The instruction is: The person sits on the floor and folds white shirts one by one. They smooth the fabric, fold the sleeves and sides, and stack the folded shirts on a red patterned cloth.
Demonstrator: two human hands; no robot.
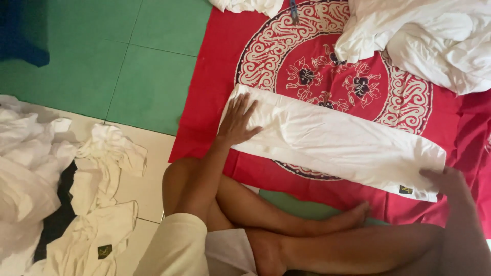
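Head view: we see one long folded white cloth [332, 140] lying on one red patterned mat [215, 92] on the floor. Our left hand [238, 120] presses flat, fingers spread, on its left end; our right hand [447, 181] pinches its right corner. Two heaps of white clothes [61, 174] [434, 36] lie nearby.

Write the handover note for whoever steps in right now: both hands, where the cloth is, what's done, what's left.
Left hand: flat, fingers spread, pressing the left end of the folded white cloth; no grip closed on it.
Right hand: at the cloth's right end by the corner with the small dark label; whether it pinches the edge is unclear.
Cloth: lies as a long narrow strip across the red patterned mat in front of the crossed legs.
Done: cloth folded lengthwise and laid flat.
Left: strip not yet folded shorter. Unfolded white heap waits at the mat's far right; more white pieces lie on the floor at left.
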